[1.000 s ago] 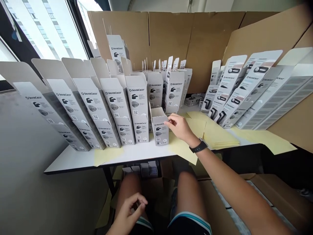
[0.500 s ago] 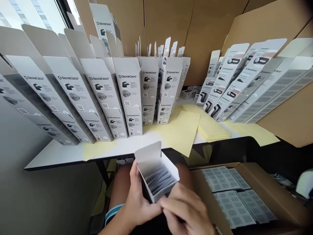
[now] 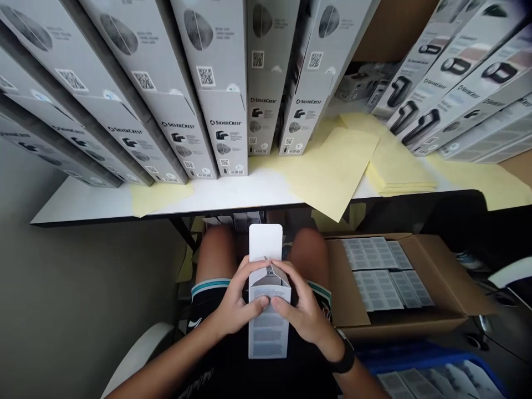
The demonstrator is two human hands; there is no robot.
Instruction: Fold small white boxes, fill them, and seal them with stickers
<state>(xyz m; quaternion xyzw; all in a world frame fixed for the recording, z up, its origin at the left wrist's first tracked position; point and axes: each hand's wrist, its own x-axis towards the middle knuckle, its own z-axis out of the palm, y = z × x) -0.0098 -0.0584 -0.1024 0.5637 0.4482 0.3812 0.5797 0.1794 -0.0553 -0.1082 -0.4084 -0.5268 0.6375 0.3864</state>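
Observation:
Over my lap I hold a white and grey cardboard box (image 3: 269,332) with printed text panels on its near side. Its long top flap stands up, and smaller flaps fold inward at the opening. My left hand (image 3: 239,307) grips the box from the left, thumb on the near face and fingers at the top edge. On the other side my right hand (image 3: 301,310) mirrors it, thumb on the near face and fingertips by the flaps. Between the flaps only a little of the inside shows; the contents are hidden.
Stacked Silvercrest boxes (image 3: 226,144) line the white table (image 3: 166,206). Yellow paper sheets (image 3: 332,160) overhang its front edge. To my right a brown carton (image 3: 349,310) holds flat grey printed pieces. Below it a blue crate (image 3: 374,360) contains more. A white chair part (image 3: 139,354) is at left.
My view has tilted down. The box has turned from tilted, with its filled opening towards me, to its printed side facing me. Both hands now grip its top, where flaps fold inward.

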